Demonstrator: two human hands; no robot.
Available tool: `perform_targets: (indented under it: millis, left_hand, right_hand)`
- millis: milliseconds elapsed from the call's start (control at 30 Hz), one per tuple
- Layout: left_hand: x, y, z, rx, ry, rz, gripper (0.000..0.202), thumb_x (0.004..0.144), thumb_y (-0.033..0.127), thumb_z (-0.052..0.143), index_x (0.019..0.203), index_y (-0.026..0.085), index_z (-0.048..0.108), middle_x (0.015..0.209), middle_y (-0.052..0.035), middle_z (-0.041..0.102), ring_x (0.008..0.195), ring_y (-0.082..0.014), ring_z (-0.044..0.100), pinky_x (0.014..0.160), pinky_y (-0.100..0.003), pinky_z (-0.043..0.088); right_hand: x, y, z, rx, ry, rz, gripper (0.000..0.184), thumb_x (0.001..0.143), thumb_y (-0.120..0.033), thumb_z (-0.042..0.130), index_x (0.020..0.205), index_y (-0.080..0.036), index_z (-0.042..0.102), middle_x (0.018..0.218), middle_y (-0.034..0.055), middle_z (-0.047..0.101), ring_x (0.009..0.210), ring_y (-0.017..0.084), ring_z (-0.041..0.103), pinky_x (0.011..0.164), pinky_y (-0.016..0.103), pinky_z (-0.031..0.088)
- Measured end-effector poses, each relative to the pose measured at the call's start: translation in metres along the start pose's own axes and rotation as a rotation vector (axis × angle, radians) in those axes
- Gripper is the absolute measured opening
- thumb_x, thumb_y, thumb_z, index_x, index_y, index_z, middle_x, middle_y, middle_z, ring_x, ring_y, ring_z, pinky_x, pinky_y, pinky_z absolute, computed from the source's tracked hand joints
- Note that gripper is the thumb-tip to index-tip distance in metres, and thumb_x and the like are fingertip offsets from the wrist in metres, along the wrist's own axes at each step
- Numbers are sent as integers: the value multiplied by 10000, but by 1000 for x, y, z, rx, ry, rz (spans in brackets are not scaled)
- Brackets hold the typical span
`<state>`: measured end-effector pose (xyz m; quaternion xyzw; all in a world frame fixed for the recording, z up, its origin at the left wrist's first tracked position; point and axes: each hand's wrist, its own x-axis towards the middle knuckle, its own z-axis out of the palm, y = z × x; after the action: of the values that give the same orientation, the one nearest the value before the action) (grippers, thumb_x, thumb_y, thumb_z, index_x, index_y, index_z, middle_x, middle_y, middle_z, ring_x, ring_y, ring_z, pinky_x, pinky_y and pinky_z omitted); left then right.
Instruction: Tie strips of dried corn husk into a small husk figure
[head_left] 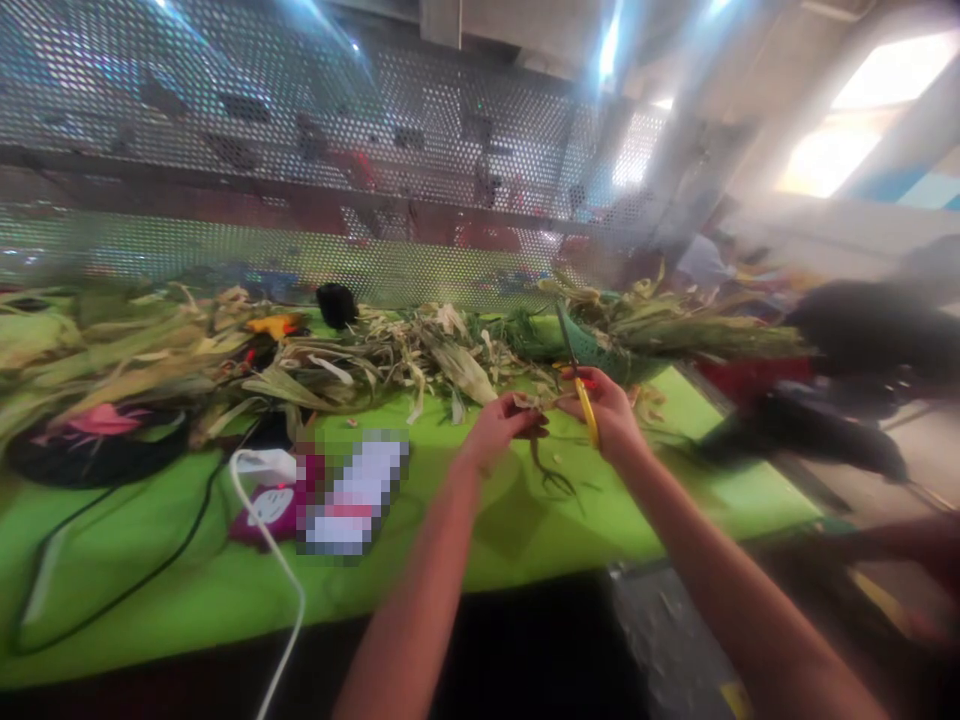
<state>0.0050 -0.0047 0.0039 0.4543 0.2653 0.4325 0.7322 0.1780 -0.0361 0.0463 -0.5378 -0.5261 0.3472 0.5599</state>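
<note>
My right hand [611,415] is closed round the yellow and red handles of a pair of scissors [579,385], whose dark blades point up and away. My left hand [501,425] is pinched on a strip of dried leaf [534,402] held between the two hands, just above the bright green table cover [450,540]. A thin stalk piece [551,475] hangs or lies below the hands. Motion blurs the picture.
Dried corn husks and leaves [300,355] are heaped along the back of the table. A green basket [592,345] full of leaves lies at the right. A pink device [266,505] with white and black cables sits at the left. Perforated metal screen behind; blurred people at right.
</note>
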Motion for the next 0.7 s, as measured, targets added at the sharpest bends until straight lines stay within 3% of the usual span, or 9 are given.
perform_targets:
  millis: [133,333,533,700]
  left_hand:
    - [-2,2,1,91,20,7,359,601,260,848,869,158,632,851,-39,714,773,-163,686,743,-297,519]
    - [5,-3,-2,168,53,45,302,667,342,814,856,141,693,784,-46,714,711,-139,658,736,-275,486]
    - [5,1,-3,-38,234,80,342,638,390,827,830,149,678,712,-24,705,648,-124,638,699,-267,506]
    - [3,3,-2,-174,263,111,358,633,416,827,796,156,642,719,-12,703,628,-107,626,635,-234,489]
  right_hand:
    - [2,-4,1,-72,-75,-14,519,562,-354,819,1010,-170,633,727,-15,638,620,127,558,579,252,431]
    - [1,-4,7,-93,-112,-54,522,596,-408,823,1019,-173,623,776,-3,632,656,133,565,619,268,458]
    - [-11,5,-5,-28,-196,-6,527,671,-467,799,1064,-228,542,756,-36,558,638,113,504,580,240,402]
    - [-24,22,-17,-86,-339,-22,485,795,-548,671,1144,-256,501,788,-32,482,645,116,459,581,247,402]
